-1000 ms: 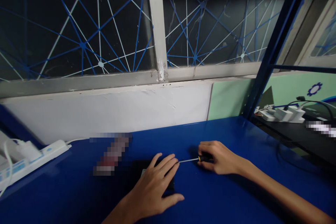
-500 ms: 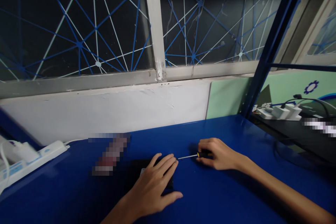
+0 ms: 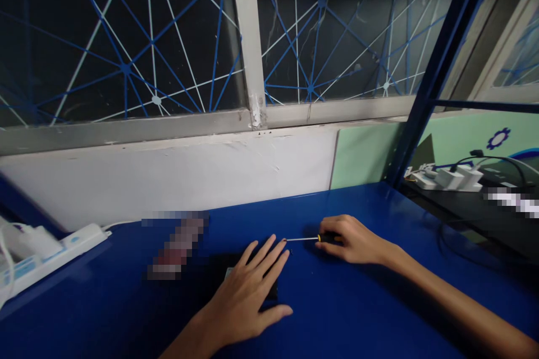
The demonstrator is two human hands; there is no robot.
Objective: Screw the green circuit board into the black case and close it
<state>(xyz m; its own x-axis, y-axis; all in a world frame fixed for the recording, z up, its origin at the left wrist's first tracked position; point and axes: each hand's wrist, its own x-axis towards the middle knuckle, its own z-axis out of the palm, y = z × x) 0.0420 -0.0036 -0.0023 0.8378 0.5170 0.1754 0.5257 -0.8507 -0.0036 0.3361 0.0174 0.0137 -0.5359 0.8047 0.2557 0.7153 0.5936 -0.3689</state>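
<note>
Gripping a black-and-yellow screwdriver (image 3: 319,238) by its handle, clasping narrowly with the right hand (image 3: 356,240) and pointing the thin shaft leftward above a blue tabletop (image 3: 362,314). Spreading the left hand (image 3: 248,291) palm down, fingers wide, just left of the screwdriver, covering most of a dark object (image 3: 273,291) to the left of and nearer than its tip; holding a fingertip at that tip, cannot tell whether touching. Having a broad stretch of tabletop on the near side of the screwdriver and another beyond it, running to a back edge against a white wall (image 3: 202,174), and a slanting right edge well right of the screwdriver. Working around a tiny dark speck (image 3: 292,251) just beside the tip, a blurred reddish strip (image 3: 181,247) farther left of the screwdriver and, farther left again, a white power strip (image 3: 82,242). Facing a blue post (image 3: 424,104) beyond and right of the screwdriver, and white plugs (image 3: 458,178) past that.
</note>
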